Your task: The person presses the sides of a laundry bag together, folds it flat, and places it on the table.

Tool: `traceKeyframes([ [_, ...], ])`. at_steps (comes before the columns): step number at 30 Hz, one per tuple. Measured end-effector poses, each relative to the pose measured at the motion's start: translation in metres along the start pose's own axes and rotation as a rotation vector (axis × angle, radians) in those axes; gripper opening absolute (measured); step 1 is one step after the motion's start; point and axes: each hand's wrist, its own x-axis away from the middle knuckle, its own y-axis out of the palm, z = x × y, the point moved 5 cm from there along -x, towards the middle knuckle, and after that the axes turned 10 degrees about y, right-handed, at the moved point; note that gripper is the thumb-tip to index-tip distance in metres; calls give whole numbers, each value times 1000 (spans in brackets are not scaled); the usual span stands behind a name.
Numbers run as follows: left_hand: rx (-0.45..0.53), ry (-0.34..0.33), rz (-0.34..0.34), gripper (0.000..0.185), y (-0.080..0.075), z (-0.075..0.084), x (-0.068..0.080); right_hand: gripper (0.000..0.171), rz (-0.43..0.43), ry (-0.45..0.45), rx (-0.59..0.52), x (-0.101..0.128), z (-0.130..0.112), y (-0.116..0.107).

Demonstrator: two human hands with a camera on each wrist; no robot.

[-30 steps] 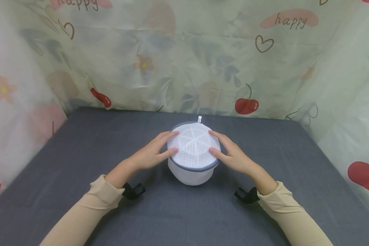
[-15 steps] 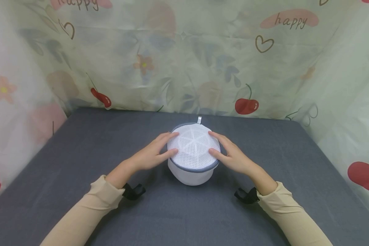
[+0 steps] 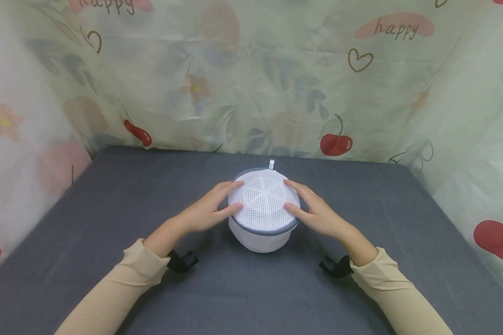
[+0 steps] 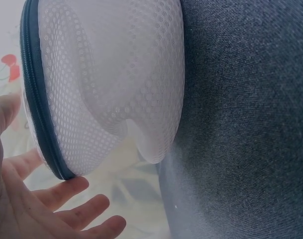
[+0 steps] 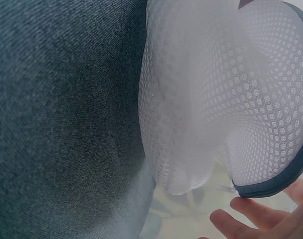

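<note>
On the dark grey tabletop [image 3: 109,204], roughly at its middle, a round white mesh laundry bag [image 3: 263,204] is sitting upright with its flat top facing up. Its upper edge is carrying a grey-blue zipper band [image 3: 261,231] that is running around the rim, and a small white loop tab [image 3: 271,163] is sticking up at the far side. The mesh is see-through only in part, and what is lying inside the bag cannot be told from any view; the wrist views are showing only the honeycomb netting [image 4: 116,74] folding inward above the rounded lower shell. The left hand [image 3: 205,209] is resting against the bag's left side with its fingers [image 3: 230,186] stretched nearly straight over the edge of the top, touching the mesh and not curling around it. The right hand [image 3: 314,209] is doing the same on the right side, its fingers [image 3: 293,186] lying straight along the rim. Both hands are thus flat and relaxed, cupping the bag between them without pinching anything. The 2 beige sleeves [image 3: 121,284] are reaching in from the near edge, each with a black wrist mount [image 3: 182,260] under the cuff. Behind the table, a pale curtain [image 3: 251,79] printed with cherries, hearts and flowers is hanging on 3 sides.
</note>
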Motion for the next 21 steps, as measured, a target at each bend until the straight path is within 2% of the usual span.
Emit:
traceKeyframes([
  [21, -9, 4, -17, 61, 2, -2, 1, 62, -12, 16, 17, -1, 1, 1],
])
